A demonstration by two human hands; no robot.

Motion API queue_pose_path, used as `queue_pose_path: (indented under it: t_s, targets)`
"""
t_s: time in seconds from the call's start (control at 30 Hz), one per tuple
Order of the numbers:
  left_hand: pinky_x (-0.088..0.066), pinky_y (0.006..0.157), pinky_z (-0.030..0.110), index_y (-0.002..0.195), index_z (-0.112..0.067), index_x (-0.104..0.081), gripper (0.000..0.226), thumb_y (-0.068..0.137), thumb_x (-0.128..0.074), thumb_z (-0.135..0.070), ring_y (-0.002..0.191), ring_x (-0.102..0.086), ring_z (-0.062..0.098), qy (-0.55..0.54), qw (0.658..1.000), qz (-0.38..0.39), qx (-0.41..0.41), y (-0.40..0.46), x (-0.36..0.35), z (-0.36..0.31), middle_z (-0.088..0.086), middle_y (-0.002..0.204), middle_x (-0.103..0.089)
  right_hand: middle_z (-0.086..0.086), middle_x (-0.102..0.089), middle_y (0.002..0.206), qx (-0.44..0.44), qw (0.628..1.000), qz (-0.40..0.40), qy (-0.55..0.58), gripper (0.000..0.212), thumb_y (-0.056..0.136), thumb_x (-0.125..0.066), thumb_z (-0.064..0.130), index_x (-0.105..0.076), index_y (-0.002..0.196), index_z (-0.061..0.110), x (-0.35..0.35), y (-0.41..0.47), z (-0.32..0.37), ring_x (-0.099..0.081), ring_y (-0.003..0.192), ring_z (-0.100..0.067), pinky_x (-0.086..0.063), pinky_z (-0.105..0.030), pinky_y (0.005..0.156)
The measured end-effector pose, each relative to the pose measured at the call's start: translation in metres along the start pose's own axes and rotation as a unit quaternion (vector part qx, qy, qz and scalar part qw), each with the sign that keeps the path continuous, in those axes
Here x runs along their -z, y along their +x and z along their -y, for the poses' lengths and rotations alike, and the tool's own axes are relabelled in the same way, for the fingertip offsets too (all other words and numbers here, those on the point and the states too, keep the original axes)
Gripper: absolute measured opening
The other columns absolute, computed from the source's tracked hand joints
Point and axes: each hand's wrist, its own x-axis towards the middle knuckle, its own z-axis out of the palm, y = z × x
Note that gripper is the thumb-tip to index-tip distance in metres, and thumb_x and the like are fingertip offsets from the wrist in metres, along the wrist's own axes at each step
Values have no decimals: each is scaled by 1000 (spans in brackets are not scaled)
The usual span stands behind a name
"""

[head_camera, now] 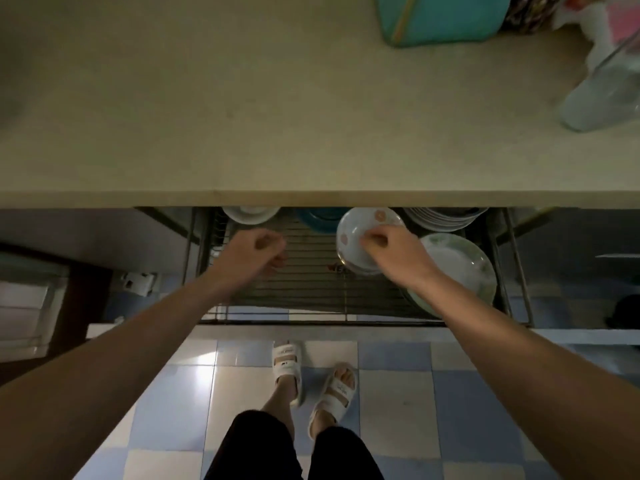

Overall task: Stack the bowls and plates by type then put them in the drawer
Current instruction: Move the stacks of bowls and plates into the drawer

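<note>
Head view: right hand (391, 249) pinches a small floral bowl (356, 233) over the open wire drawer (298, 289); left hand (254, 252) hovers curled, holding nothing, below the worktop (242, 116).

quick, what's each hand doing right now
Left hand: fingers curled, holding nothing, over the drawer rack.
Right hand: holding the small bowls by the rim, in the drawer.
</note>
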Motion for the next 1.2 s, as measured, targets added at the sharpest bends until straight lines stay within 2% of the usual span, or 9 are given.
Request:
queue_pose_path:
  t_s: [0.1,0.2,0.3,0.43,0.57,0.67,0.8,1.03,1.2]
  targets:
    - [-61,80,30,102,-34,-67,9,99,-59,-32,87,-74,6,34,997,-54,-53,-38,39,-9,-14,93,-76,12,-65,99,44,999,-25,-9,31,102,-53,41,-73,114,22,-6,-12,51,-56,86,-1,-45,-19,75]
    - [-58,83,31,97,-38,-68,12,100,-59,-30,88,-74,9,15,989,-122,-78,-73,80,-20,-14,92,-77,15,-69,103,84,996,-12,16,30,101,-53,44,-73,116,27,-15,-20,105,-57,85,3,-39,-7,69]
    - [-60,82,34,96,-32,-70,15,101,-58,-24,86,-75,13,-43,975,-199,-83,-101,125,-27,-7,87,-78,8,-71,108,128,990,24,50,29,102,-53,38,-74,112,21,-25,-20,165,-63,95,-6,-46,-25,79]
    - [-59,75,27,103,-28,-69,13,103,-57,-28,86,-75,12,-69,950,-291,-91,-125,189,-22,-7,89,-77,15,-71,93,163,984,38,55,23,101,-53,44,-71,96,30,-40,-14,243,-64,81,4,-50,-19,74]
    - [-58,71,30,100,-26,-69,11,102,-58,-27,83,-74,16,-136,914,-375,-75,-128,255,-10,0,91,-76,4,-75,95,179,980,38,77,31,99,-56,44,-75,98,20,-70,-4,315,-70,91,-15,-58,-44,87]
    - [-56,65,28,96,-25,-69,10,100,-59,-28,81,-73,17,-176,894,-408,-52,-120,311,7,-1,92,-74,-2,-76,93,169,979,48,106,28,99,-57,44,-74,91,22,-101,8,366,-71,91,-23,-58,-52,87]
    - [-57,65,33,117,-5,-63,28,101,-57,-27,78,-70,18,-218,883,-415,-4,-93,393,35,4,95,-68,0,-76,92,148,982,46,111,31,99,-57,42,-74,94,16,-150,45,427,-73,88,-18,-60,-49,87]
    - [-57,86,49,141,-2,-46,48,101,-59,-24,88,-60,30,-291,893,-324,113,-33,496,52,12,100,-55,-11,-75,94,69,983,49,162,25,98,-59,29,-72,96,8,-235,113,510,-74,89,-26,-63,-46,83]
    - [-58,68,42,118,-9,-55,19,101,-53,-16,107,-64,41,-261,916,-276,128,-1,519,58,23,127,-57,-15,-73,99,32,987,41,149,23,97,-57,27,-70,102,8,-272,144,530,-74,87,-32,-61,-52,82]
